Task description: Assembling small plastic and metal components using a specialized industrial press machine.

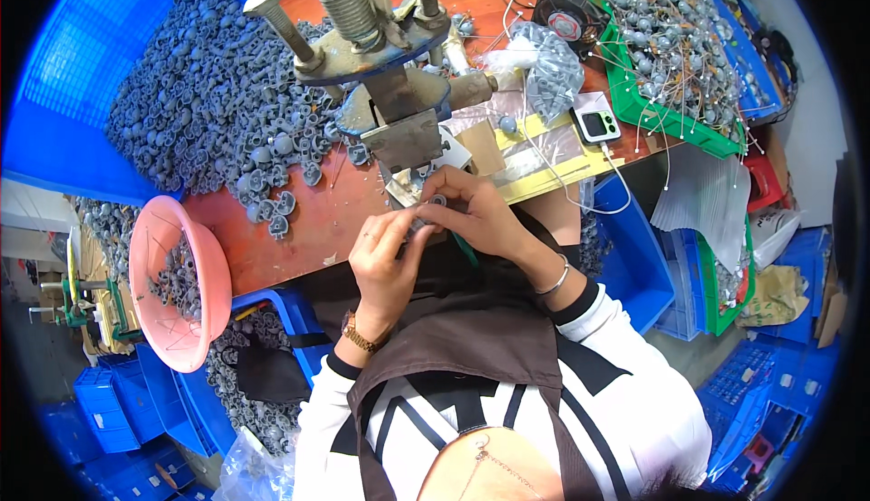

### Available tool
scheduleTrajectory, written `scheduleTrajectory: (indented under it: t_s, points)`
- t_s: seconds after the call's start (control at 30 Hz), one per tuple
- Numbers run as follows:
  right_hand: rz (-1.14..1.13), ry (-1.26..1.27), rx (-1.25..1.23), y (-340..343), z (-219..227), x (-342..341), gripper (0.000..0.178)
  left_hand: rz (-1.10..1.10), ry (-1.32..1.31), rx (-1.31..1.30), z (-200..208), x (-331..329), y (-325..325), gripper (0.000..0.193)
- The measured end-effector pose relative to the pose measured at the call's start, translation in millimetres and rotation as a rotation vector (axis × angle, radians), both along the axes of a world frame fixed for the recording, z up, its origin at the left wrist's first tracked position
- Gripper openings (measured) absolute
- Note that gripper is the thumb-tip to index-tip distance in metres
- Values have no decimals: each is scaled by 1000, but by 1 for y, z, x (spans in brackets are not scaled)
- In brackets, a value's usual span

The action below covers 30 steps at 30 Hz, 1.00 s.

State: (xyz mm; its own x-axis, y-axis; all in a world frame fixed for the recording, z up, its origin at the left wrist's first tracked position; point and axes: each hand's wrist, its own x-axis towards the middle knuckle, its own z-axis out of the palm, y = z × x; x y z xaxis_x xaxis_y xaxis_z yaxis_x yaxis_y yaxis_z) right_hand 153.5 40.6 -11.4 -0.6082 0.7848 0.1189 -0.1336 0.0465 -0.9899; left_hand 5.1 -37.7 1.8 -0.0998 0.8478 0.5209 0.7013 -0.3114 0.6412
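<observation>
Both hands meet in front of the press, pinching a small grey plastic part (439,200) that is mostly covered by fingertips. My left hand (384,261) has its thumb and fingers closed at the part's lower left. From the right, my right hand (471,213) grips it with thumb and bent forefinger. Just beyond the fingers stands the metal press (405,141), with a thick spring above its tool head. A large heap of similar grey plastic parts (227,84) spreads over the table to the left, several loose ones lying at its near edge.
A pink basin (145,293) with grey parts stands at the left. A green tray (634,107) of wired grey pieces is at the right. On the table lie a white device with a small screen (595,123), its cable, a black fan (568,16) and a plastic bag (555,71).
</observation>
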Motion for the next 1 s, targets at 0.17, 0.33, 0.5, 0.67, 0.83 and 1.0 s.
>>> scheduleTrajectory:
  t_s: [0.17,0.33,0.5,0.67,0.83,1.0]
  points:
    - [-275,-245,177,5,-11,-10,21,126,-154,-159,-14,-2,22,18]
    - [-448,-572,476,5,-10,-13,30,156,-66,-151,-20,-7,38,18]
    - [-500,-468,377,38,12,16,22,24,-105,-162,-7,-21,44,19]
    - [-266,242,52,133,72,17,33,17,-52,-172,-2,-6,39,21]
    - [-357,388,448,81,131,10,52,140,-10,-155,-3,2,32,18]
    - [-342,100,1037,-3,85,45,23,154,-26,-246,7,6,27,12]
